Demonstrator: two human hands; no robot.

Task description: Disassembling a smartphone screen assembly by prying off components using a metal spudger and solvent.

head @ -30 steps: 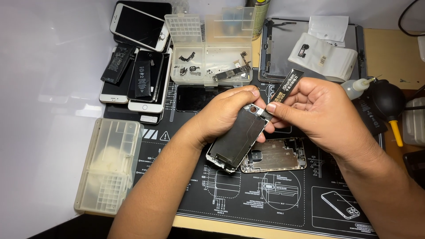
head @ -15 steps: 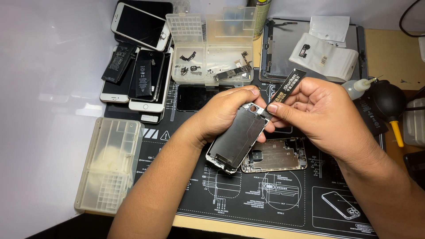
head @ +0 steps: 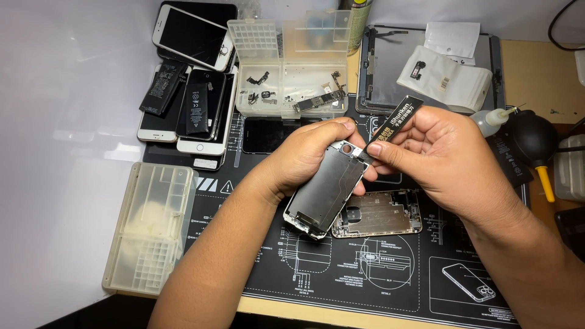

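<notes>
Plainly, the risks lie where the tool meets the panel.

1. The left hand [head: 311, 155] grips the phone screen assembly [head: 326, 194] by its upper end, metal back plate up, tilted over the black work mat [head: 378, 268]. Only the top is held, so I judge the lower end could swing or slip out under any push.
2. The right hand [head: 439, 159] pinches a flat black pry tool [head: 397, 120] between thumb and forefinger, its tip at the assembly's top edge, near the round hole. Too much force there could bend the plate, crack the glass or tear a thin cable; I cannot tell whether the tip is under anything.
3. The open phone housing [head: 378, 214] lies on the mat just below the assembly. A dropped panel would likely strike it.
4. Small loose parts sit in the clear parts tray [head: 292, 67] behind the hands; a jerked elbow or tool could scatter them.
</notes>
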